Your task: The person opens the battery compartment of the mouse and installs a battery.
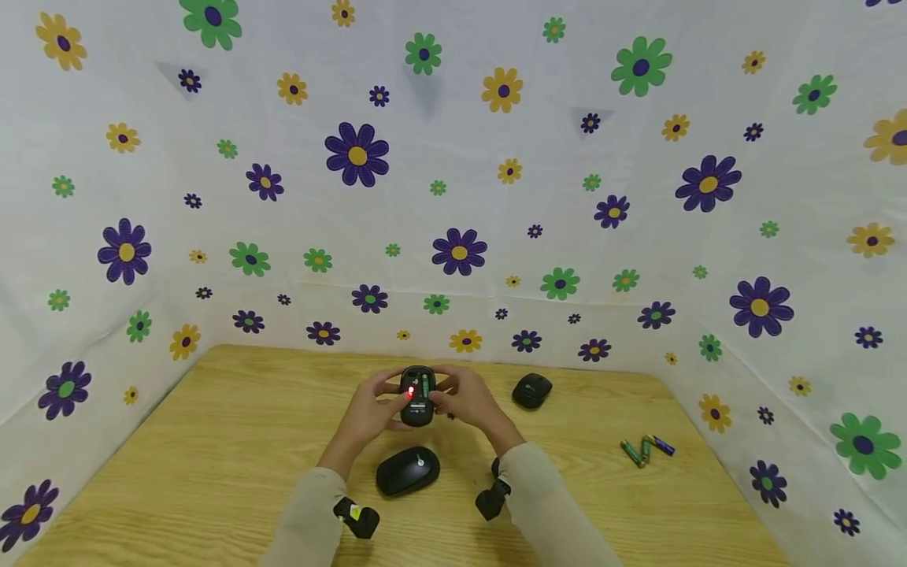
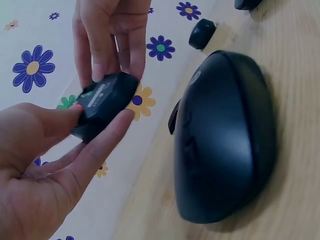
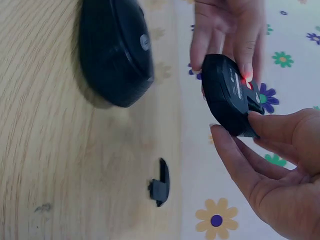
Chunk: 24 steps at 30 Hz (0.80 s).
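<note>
A black computer mouse (image 1: 417, 417) is held up over the far part of the table, its underside facing me. Its battery bay is uncovered, and a green battery (image 1: 425, 384) shows in it. A red light glows on the underside, by the left thumb. My left hand (image 1: 368, 411) grips the mouse from the left. From the right, my right hand (image 1: 469, 400) grips the other side, with its thumb by the battery. Below the hands, a small black cover-like piece (image 3: 159, 189) lies on the table in the right wrist view.
A larger black mouse (image 1: 408, 472) sits between the forearms on the wooden table (image 1: 248, 441). Another black mouse (image 1: 531, 390) stands right of the hands. Farther right lie green batteries (image 1: 632, 453) and a blue one (image 1: 662, 446). Flower-patterned cloth (image 1: 397, 213) walls the back and sides.
</note>
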{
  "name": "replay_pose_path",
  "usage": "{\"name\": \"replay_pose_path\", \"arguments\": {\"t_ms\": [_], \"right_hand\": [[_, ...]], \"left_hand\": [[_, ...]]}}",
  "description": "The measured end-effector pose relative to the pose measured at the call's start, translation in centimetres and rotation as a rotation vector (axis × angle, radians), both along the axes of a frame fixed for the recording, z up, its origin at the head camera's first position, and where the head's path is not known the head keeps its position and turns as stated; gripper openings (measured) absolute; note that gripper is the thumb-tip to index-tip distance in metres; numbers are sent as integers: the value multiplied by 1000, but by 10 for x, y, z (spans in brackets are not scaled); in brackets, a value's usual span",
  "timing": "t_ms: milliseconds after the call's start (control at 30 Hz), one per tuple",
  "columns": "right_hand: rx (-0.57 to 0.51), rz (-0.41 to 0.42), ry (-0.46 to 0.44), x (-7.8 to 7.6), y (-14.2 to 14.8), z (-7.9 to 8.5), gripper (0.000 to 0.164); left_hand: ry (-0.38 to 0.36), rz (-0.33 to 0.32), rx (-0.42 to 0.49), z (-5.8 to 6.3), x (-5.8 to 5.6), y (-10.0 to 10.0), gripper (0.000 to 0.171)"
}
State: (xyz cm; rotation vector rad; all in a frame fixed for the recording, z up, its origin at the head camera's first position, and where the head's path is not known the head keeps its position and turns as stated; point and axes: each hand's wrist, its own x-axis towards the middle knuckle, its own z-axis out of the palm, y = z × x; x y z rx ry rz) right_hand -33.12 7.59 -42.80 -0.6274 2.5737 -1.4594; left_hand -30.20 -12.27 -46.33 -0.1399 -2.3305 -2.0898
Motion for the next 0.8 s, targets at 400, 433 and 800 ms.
{"name": "replay_pose_path", "arguments": {"t_ms": [400, 433, 800], "right_hand": [[68, -34, -38, -20, -12, -12, 51], [75, -38, -43, -21, -12, -13, 52], [167, -82, -50, -35, -24, -27, 55]], "left_hand": [[-83, -66, -153, 7, -21, -5, 55], [-93, -70, -161, 7, -23, -5, 55], [-158, 6, -335, 0, -42, -5, 55]]}}
